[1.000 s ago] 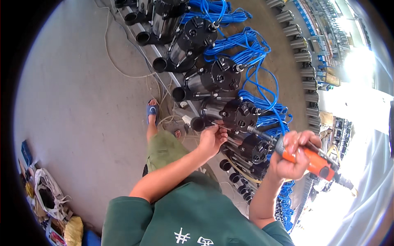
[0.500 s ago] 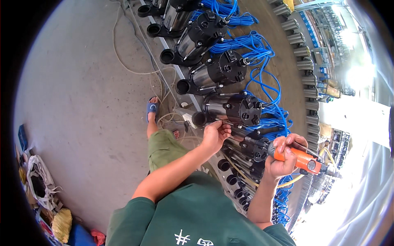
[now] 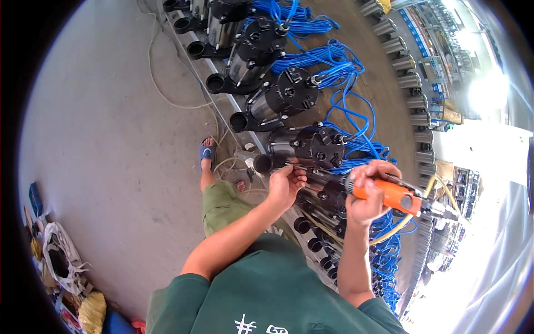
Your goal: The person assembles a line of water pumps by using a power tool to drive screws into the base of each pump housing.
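Observation:
My right hand (image 3: 365, 192) is wrapped round an orange air screwdriver (image 3: 396, 196), whose dark nose points left at the side of a black and silver submersible pump (image 3: 311, 146). A yellow hose (image 3: 395, 229) hangs near the tool's rear end. At the lower side of the same pump, close to its round black outlet, my left hand (image 3: 286, 185) is closed with thumb and fingertips pinched against the casing. Whatever lies between those fingertips is too small to make out. The driver's tip is hidden by the dark parts around it.
More pumps (image 3: 283, 96) stand in a row along a metal rail (image 3: 183, 47), running away above and toward me below. Coiled blue cables (image 3: 336, 61) lie to their right. Silver cylinders (image 3: 409, 80) line up farther right. Pale hoses (image 3: 158, 83) trail over the grey floor.
My right hand and the air screwdriver have moved left and slightly up, closer to the pump. My left hand keeps its pinch at the casing. The view has shifted a little.

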### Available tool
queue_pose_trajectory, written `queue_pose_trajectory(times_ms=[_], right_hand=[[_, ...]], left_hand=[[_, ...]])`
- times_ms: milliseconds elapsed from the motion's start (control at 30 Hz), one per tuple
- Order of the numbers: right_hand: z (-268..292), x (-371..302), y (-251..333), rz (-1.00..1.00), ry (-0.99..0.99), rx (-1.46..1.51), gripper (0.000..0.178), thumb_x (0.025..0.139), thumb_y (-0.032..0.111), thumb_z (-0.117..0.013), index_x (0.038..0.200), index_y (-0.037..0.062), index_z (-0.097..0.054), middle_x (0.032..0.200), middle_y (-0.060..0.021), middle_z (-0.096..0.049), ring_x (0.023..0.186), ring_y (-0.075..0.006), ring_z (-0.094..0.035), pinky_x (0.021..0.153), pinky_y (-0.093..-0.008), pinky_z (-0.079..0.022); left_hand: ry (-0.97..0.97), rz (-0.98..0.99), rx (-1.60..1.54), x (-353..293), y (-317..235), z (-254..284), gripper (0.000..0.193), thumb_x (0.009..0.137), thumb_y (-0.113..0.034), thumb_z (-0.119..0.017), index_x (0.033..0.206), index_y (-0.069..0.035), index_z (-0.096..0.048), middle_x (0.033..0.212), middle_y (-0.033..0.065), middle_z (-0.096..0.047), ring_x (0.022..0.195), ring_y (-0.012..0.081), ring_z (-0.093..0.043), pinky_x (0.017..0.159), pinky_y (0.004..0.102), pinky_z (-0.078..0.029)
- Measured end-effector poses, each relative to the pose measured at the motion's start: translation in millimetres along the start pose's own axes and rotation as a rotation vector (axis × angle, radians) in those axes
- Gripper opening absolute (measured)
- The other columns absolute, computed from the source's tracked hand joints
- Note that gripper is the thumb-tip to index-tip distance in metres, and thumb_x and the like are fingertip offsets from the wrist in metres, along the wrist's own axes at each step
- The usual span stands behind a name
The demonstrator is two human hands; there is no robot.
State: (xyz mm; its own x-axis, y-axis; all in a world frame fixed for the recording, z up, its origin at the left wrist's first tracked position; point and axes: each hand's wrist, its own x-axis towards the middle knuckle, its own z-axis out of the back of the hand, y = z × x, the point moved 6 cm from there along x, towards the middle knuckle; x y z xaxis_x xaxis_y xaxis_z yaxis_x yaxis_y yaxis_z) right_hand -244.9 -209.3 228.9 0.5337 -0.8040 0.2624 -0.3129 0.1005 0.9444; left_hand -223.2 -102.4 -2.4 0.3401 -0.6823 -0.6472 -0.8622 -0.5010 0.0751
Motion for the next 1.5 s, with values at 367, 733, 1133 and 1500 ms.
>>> queue_pose_trajectory(times_ms=[367,733,1133,1500], right_hand=[[-46,0,-2,0.047,0.238,-0.142,0.035,0.077,-0.004,-0.053,0.112,-0.0029,-0.054,0.094,-0.0161,-0.062,0.062,-0.016,-0.056,0.062,-0.0329,-0.052],[-99,18,-38,-0.021,0.342,0.129,0.032,0.082,-0.01,-0.062,0.111,0.001,-0.055,0.096,-0.0066,-0.064,0.083,-0.0113,-0.064,0.072,-0.026,-0.053],[-80,33,31,0.013,0.065,0.218,0.019,0.076,-0.01,-0.059,0.092,-0.0009,-0.062,0.086,-0.0056,-0.065,0.078,-0.0134,-0.066,0.068,-0.0267,-0.054],[4,53,11,0.268,-0.187,-0.09,0.009,0.076,-0.002,-0.062,0.085,-0.0007,-0.062,0.081,-0.0035,-0.065,0.071,-0.0097,-0.061,0.067,-0.0276,-0.051]], left_hand=[[-0.076,-0.532,1.187,-35,-58,-19,0.045,0.086,-0.02,-0.074,0.117,0.003,-0.052,0.111,0.0209,-0.062,0.095,0.0292,-0.063,0.078,0.04,-0.054],[0.141,-0.949,1.693,-18,-84,-72,0.114,0.061,-0.027,-0.093,0.148,0.005,-0.028,0.136,0.0272,-0.053,0.123,0.0421,-0.056,0.1,0.045,-0.049],[0.138,-0.913,1.833,-14,-85,-75,0.102,0.062,-0.034,-0.092,0.144,-0.003,-0.039,0.12,0.0226,-0.066,0.106,0.0407,-0.067,0.088,0.0457,-0.055],[0.189,-1.101,1.903,-15,-79,-76,0.069,0.065,-0.029,-0.094,0.114,0.002,-0.055,0.093,0.0139,-0.075,0.08,0.0298,-0.073,0.075,0.0409,-0.055]])
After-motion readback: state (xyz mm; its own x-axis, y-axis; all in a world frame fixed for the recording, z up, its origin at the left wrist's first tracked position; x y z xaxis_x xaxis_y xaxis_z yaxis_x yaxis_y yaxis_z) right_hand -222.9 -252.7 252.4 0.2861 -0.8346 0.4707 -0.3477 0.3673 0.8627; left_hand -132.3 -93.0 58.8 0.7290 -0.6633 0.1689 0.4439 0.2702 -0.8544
